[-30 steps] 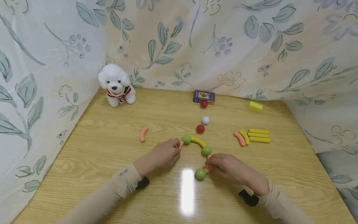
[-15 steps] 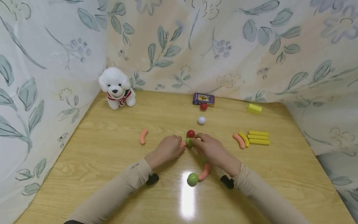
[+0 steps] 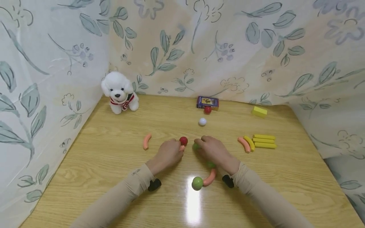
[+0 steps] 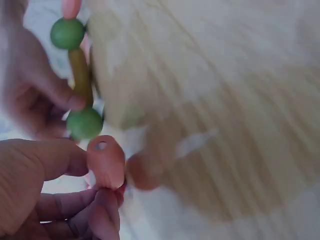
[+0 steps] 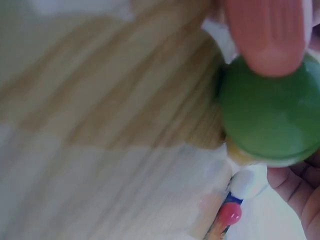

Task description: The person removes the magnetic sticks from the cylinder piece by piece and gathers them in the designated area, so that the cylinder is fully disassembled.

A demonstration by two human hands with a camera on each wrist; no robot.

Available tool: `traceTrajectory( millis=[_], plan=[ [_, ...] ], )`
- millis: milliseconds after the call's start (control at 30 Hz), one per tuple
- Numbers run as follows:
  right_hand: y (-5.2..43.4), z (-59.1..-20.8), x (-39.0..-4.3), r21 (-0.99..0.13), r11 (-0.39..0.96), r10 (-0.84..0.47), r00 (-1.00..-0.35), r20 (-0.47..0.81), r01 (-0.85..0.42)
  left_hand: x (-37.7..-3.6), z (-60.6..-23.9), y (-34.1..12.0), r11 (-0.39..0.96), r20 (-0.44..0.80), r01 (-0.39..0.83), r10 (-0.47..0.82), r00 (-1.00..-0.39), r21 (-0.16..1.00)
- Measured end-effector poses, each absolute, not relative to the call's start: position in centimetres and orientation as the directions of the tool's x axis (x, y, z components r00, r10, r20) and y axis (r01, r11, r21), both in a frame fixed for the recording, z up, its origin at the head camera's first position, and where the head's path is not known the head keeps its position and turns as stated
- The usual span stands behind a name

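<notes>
My left hand point(image 3: 166, 153) holds a curved pink toy stick point(image 4: 106, 165) between thumb and fingers. A round hole shows in its end. A red ball point(image 3: 183, 141) sits right at these fingertips. Just across a gap, my right hand point(image 3: 216, 151) pinches a curved yellow stick point(image 4: 81, 75), close to the green ball point(image 4: 84, 122) at its end. That hand hides most of the stick in the head view. A chain runs from there: a second green ball point(image 5: 272, 115), a curved pink stick point(image 3: 210, 178) and a third green ball point(image 3: 197, 183) on the table.
Farther back lie a white ball point(image 3: 202, 122), another red ball point(image 3: 207, 110) and a card box point(image 3: 207, 102). A plush dog point(image 3: 119, 91) sits back left. One pink stick point(image 3: 146, 141) lies left; yellow sticks point(image 3: 264, 140) and a yellow block point(image 3: 259, 111) are right.
The left hand's pink stick has parted from the green ball. The red ball has shifted left to that hand. My right hand has moved from the lower pink stick up to the yellow stick.
</notes>
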State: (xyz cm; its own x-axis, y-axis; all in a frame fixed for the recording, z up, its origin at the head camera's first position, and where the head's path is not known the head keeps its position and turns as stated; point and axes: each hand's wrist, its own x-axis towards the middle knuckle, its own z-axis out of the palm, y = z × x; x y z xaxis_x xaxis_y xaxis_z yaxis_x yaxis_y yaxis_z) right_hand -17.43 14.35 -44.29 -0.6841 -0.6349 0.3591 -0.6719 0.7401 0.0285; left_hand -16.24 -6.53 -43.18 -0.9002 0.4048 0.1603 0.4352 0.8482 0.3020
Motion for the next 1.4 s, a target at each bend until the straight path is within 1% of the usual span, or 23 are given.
traceTrajectory(
  millis=[67, 167, 267, 333, 433, 500, 600, 667, 733, 833, 900, 1033, 1100, 1167, 1400],
  plan=[
    [14.6, -44.2, -17.5, 0.009, 0.739, -0.632, -0.688, 0.357, -0.674, -16.0, -42.6, -7.9, 0.866, 0.192, 0.414, 0.372, -0.908, 0.280],
    [14.7, -44.0, -17.6, -0.012, 0.735, -0.631, -0.691, 0.352, -0.678, -16.1, -41.7, -10.0, 0.912, 0.284, 0.371, 0.313, -0.906, 0.177],
    [14.8, -44.0, -17.6, -0.033, 0.737, -0.624, -0.699, 0.349, -0.675, -16.8, -41.2, -11.7, 0.948, 0.322, 0.308, 0.268, -0.908, 0.081],
    [14.9, -44.0, -17.5, -0.050, 0.743, -0.616, -0.710, 0.342, -0.668, -17.4, -41.3, -12.3, 0.957, 0.285, 0.288, 0.265, -0.921, 0.041],
    [15.2, -44.2, -17.2, -0.061, 0.742, -0.617, -0.715, 0.328, -0.668, -18.0, -41.8, -12.7, 0.961, 0.179, 0.277, 0.273, -0.945, -0.001],
    [15.4, -44.4, -17.0, -0.068, 0.739, -0.621, -0.716, 0.318, -0.671, -18.2, -42.2, -12.7, 0.967, 0.125, 0.252, 0.253, -0.959, -0.026],
    [15.5, -44.5, -16.9, -0.076, 0.736, -0.623, -0.716, 0.314, -0.673, -18.2, -42.5, -12.7, 0.976, 0.102, 0.218, 0.219, -0.970, -0.024],
    [15.6, -44.5, -16.9, -0.083, 0.735, -0.623, -0.718, 0.311, -0.673, -18.0, -42.5, -12.6, 0.976, 0.094, 0.216, 0.215, -0.972, 0.008],
    [15.6, -44.3, -17.0, -0.089, 0.734, -0.622, -0.719, 0.310, -0.673, -17.8, -42.0, -12.3, 0.967, 0.061, 0.247, 0.243, -0.968, 0.060],
    [15.8, -44.1, -17.1, -0.091, 0.736, -0.621, -0.722, 0.304, -0.671, -17.3, -41.3, -11.5, 0.938, -0.004, 0.324, 0.327, -0.945, 0.127],
    [15.9, -44.0, -17.1, -0.092, 0.736, -0.621, -0.724, 0.301, -0.670, -17.1, -41.0, -10.9, 0.919, -0.031, 0.372, 0.379, -0.925, 0.131],
    [16.1, -43.4, -17.4, -0.067, 0.726, -0.637, -0.707, 0.307, -0.684, -17.2, -40.6, -9.4, 0.899, 0.010, 0.422, 0.424, -0.905, 0.119],
    [16.2, -43.2, -17.4, -0.056, 0.717, -0.647, -0.693, 0.318, -0.695, -17.5, -40.6, -8.7, 0.890, 0.044, 0.436, 0.435, -0.900, 0.131],
    [16.2, -43.2, -17.5, -0.056, 0.718, -0.645, -0.693, 0.322, -0.694, -18.2, -40.9, -7.8, 0.880, 0.071, 0.452, 0.446, -0.892, 0.149],
    [17.5, -43.7, -16.3, -0.144, 0.768, -0.571, -0.768, 0.291, -0.625, -21.2, -42.0, -4.2, 0.865, 0.137, 0.471, 0.452, -0.882, 0.177]
  ],
)
